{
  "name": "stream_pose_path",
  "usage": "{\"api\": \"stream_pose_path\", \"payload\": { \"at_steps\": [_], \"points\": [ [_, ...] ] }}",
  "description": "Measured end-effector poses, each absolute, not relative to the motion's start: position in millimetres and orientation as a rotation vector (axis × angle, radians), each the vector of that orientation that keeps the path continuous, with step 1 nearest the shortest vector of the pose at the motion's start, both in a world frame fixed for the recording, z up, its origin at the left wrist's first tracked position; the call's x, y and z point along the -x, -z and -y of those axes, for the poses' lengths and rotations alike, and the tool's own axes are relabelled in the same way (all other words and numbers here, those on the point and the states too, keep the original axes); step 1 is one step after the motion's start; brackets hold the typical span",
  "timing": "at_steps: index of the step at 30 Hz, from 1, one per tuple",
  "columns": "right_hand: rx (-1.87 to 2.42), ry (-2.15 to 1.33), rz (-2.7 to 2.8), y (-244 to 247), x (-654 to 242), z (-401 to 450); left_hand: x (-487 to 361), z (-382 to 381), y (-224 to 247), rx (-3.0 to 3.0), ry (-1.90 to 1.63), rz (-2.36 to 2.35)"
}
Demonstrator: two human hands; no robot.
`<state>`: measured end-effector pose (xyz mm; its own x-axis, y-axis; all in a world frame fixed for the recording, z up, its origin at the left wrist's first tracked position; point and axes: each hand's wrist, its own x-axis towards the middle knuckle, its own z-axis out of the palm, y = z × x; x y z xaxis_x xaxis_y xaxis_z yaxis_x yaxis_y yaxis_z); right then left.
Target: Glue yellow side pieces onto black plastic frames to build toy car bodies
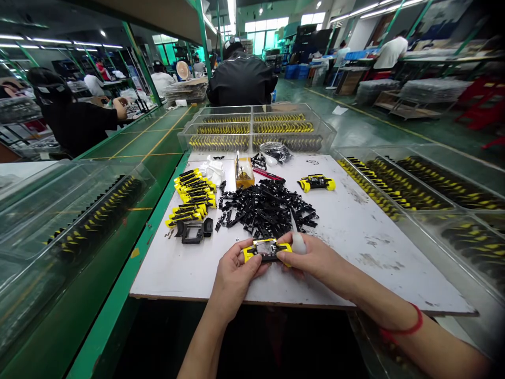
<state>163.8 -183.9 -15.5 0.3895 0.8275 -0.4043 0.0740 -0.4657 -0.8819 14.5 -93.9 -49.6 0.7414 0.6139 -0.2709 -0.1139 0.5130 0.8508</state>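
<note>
Between my two hands, over the front of the white board (189,273), is a yellow and black frame part (270,258). My left hand (238,266) pinches its left end. Fingers of my right hand (305,255) close on its right end, and that hand also holds a pointed tool with a whitish handle (299,243), its tip upward. Just beyond lies a heap of small black pieces (268,205). Yellow and black parts (195,195) are stacked at the left, with a black frame (194,231) below them. Another yellow and black part (316,182) lies at the right.
Clear trays of yellow and black parts stand behind the board (252,129), at the right (414,210) and at the left (74,231). A small wooden box (245,180), a red tool (268,175) and a plastic bag (276,152) lie behind the heap. Other people sit farther off.
</note>
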Motion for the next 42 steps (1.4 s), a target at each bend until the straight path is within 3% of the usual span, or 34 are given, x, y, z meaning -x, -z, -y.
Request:
{"api": "stream_pose_path", "payload": {
  "at_steps": [10,19,24,27,30,38,42],
  "points": [
    [1.782,-1.025,1.021,29.4,-173.6,195.0,-12.6,98.0,57.1,-1.053,-0.517,-0.592],
    [1.792,-1.006,0.833,36.1,-161.8,203.6,-10.6,107.0,54.2,-1.293,-0.538,-0.679],
    [1.688,-1.042,0.661,36.7,-155.6,212.2,0.6,119.8,59.6,-1.909,-0.863,-0.841],
    [1.695,-1.039,0.635,34.2,-153.0,215.0,5.9,127.1,62.3,-2.348,-1.121,-0.694],
    [1.691,-1.072,0.621,29.4,-149.2,215.5,5.1,128.8,61.1,-2.587,-1.162,-0.47],
    [1.456,-1.042,0.817,17.7,-147.7,218.8,-5.8,127.1,76.9,-2.377,-1.134,-0.452],
    [1.552,-0.999,0.884,6.7,-151.3,215.0,-13.3,129.9,89.0,-2.163,-1.064,-0.515]
  ]
}}
